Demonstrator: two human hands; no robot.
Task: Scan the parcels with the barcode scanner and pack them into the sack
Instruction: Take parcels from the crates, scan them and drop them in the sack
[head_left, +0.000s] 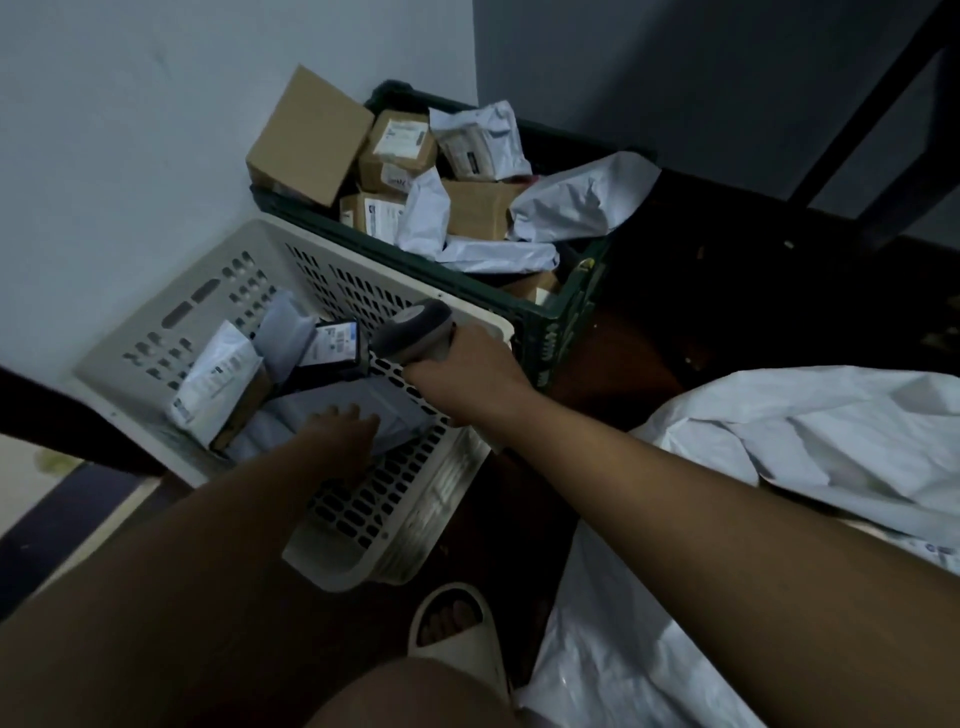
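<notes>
A white perforated basket on the floor holds several parcels. My left hand reaches into it, fingers laid on a flat grey mailer; whether they grip it is hidden. My right hand grips the handle of a grey barcode scanner, whose head points down-left at a dark labelled parcel in the basket. A white mailer with a label leans at the basket's left. The white sack lies crumpled at the right, below my right forearm.
A dark green crate behind the basket is full of cardboard boxes and white mailers. The wall stands to the left and behind. My foot in a white slipper is on the dark floor below the basket.
</notes>
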